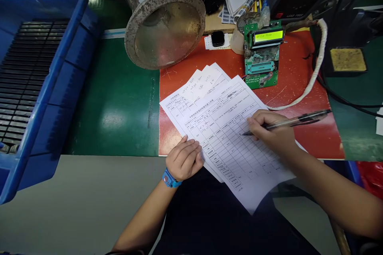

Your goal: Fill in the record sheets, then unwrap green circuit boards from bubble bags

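Ballpoint pen (296, 121) sits pinched in the right hand (271, 129), its tip at a ruled table on a printed form (227, 143) that lies tilted at the middle of the view, partly over the near edge of a red mat (302, 63). Left hand (184, 158), fingers loosely curved and holding nothing, presses the form's lower left edge, with a blue antistatic wrist strap (170, 178) around its wrist. Handwritten paper slips (203, 83) poke out from under the form at 12 o'clock. Toward 1 o'clock stands a green circuit board (261, 53) with a lit LCD screen and a chip socket. A metal funnel (164, 28) lies at 11 o'clock, a blue plastic tray (50, 79) at 9 o'clock.
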`<state>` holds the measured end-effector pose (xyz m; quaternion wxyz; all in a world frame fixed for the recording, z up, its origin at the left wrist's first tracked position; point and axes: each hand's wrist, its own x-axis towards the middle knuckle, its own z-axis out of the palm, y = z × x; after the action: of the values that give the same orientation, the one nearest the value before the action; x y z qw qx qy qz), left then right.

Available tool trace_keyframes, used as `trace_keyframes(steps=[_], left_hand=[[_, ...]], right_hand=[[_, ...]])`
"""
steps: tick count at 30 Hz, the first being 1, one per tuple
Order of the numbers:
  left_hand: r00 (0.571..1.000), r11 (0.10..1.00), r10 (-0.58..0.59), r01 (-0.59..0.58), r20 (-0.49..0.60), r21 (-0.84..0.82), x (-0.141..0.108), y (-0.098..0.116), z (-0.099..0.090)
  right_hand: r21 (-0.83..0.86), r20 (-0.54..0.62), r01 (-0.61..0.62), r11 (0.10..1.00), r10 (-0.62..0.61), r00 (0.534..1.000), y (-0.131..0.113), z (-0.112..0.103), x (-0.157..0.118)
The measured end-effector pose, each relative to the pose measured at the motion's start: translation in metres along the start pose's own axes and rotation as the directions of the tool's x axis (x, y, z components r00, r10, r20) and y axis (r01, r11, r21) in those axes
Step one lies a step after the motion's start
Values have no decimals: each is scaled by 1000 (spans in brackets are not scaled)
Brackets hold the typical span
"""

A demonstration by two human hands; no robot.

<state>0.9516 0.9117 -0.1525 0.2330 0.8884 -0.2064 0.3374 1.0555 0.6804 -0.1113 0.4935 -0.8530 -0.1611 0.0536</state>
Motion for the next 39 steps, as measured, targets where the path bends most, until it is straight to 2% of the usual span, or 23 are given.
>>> trace_keyframes(steps=[6,12,22,39], left_hand=[[1000,1000,7,-7,1,7,1,0,0],[1000,1000,3,-3,3,12,1,0,-1],[1000,1000,1,-2,13,14,1,0,-1],[1000,1000,9,-9,18,26,-1,-1,-1]], right_hand=[[-39,-46,32,999,-34,998,-1,1,0],[-33,-16,31,999,-31,999,1,0,-1],[-22,-60,14,1000,-15,998,0,0,0],[15,-46,35,999,-34,998,2,1,0]])
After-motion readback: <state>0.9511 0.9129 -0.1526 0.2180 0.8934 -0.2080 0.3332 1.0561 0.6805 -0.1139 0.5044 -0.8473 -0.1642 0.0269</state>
